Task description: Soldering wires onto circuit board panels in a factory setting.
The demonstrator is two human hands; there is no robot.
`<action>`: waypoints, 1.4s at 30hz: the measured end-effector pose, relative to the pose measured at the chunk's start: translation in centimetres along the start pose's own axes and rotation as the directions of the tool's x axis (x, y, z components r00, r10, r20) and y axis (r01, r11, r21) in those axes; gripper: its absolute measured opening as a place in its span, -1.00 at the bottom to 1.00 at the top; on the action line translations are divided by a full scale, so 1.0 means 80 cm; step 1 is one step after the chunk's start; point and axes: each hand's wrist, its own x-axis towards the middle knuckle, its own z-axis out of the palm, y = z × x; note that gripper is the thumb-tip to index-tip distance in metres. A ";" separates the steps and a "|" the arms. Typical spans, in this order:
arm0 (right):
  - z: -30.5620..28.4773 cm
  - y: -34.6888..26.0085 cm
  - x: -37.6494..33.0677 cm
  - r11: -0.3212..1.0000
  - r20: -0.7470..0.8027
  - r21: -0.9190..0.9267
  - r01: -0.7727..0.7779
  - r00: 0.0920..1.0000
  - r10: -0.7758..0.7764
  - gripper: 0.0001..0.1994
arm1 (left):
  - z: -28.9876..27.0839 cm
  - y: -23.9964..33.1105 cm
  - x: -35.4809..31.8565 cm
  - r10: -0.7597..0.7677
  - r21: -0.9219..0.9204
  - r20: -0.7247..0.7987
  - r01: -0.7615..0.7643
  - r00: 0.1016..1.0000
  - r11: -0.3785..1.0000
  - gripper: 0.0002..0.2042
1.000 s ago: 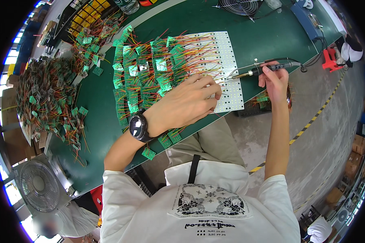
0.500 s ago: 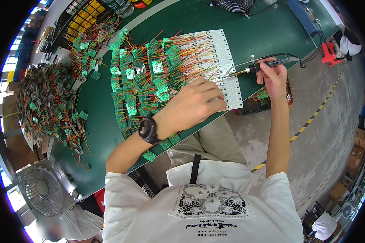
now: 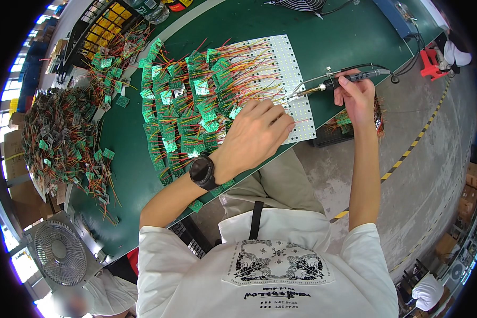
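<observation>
- Head view, only one: R hand [image 3: 358,95] closed round soldering iron [image 3: 350,78], pen-like grip nr the handle's mid; shaft points L, slightly down.
- Iron tip sits over/on white panel [image 3: 293,69], just R of the L fingertips; contact w/ a pad: can't tell.
- Thin metal tube [image 3: 308,84] runs alongside iron, its end close by the tip; prob. feeds solder.
- L hand [image 3: 257,130] palm-down across panel's near edge + wire ends, fingers bent; whether a wire's pinched betw. fingertips, can't tell, hidden under hand.
- Panel flat on green table [image 3: 350,40], mostly beyond L hand & L of R hand; red/yellow wires [image 3: 257,71] lie over its L part, running to rows of green circuit bds [image 3: 188,100] further L.
- Step in hand, my read: joining wire ends to panel pads, one spot at a time, L steadying, R heating.
- Next move calls for: wire end kept still on its pad, tip brought squarely to it, tube end at the joint, L fingers clear of hot shaft.
- Also: big heap of wired bds [image 3: 61,135] far L; blue box [image 3: 392,18] top R, nr iron's cable.
</observation>
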 end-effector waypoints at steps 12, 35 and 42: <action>-0.001 0.001 -0.001 0.998 0.017 -0.060 -0.003 1.000 0.004 -0.81 | 0.010 -0.006 -0.005 -0.002 0.021 -0.105 0.005 0.994 1.000 -0.83; -0.002 0.001 -0.002 0.996 0.064 -0.091 0.000 0.998 0.005 -0.82 | 0.003 0.001 -0.003 -0.032 0.035 0.005 0.032 0.999 0.999 -0.85; -0.001 0.001 -0.002 0.995 0.066 -0.098 0.000 0.998 0.006 -0.82 | 0.010 -0.008 -0.006 -0.020 -0.016 -0.116 0.018 0.993 1.000 -0.89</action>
